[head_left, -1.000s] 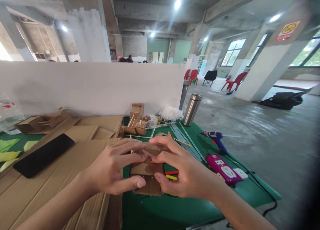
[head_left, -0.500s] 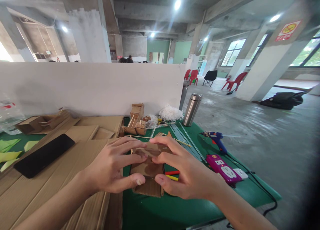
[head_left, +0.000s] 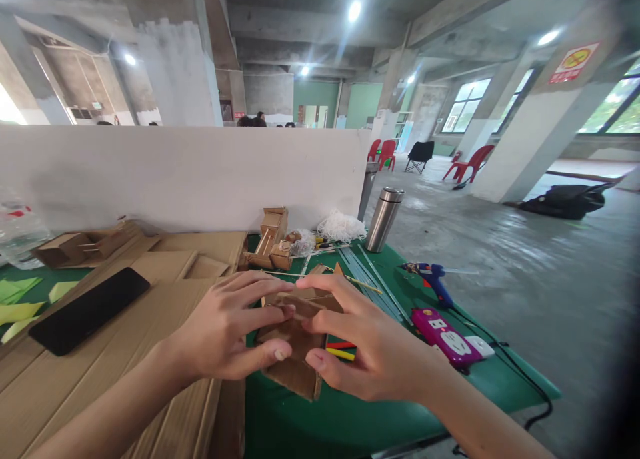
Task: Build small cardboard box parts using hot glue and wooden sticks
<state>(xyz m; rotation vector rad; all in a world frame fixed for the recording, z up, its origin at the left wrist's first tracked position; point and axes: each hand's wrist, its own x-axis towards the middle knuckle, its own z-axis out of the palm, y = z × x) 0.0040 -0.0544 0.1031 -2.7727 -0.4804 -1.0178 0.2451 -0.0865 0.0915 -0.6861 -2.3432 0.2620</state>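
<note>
Between my two hands is a small folded cardboard box (head_left: pixel 299 350), turned slightly askew on the green tabletop. My left hand (head_left: pixel 227 332) has its fingertips on the box's top and left side, thumb toward the near part. From the other side, my right hand (head_left: pixel 363 332) rests curved fingers on the top, its thumb at the right edge. Both hands are curled around the box, and the fingers partly hide it. A red stick (head_left: pixel 341 345) and a yellow stick (head_left: pixel 341 355) show just right of the box, near my right thumb.
Large cardboard sheets (head_left: pixel 165 326) cover the left, with a black phone (head_left: pixel 90 310) on top. Rightward are a blue glue gun (head_left: pixel 434 282), a purple power strip (head_left: pixel 443 336) and a steel flask (head_left: pixel 384 220). A white partition (head_left: pixel 180 176) stands behind.
The cardboard box has turned a little between my hands, its near edge now slanting down to the right. My hands have barely shifted.
</note>
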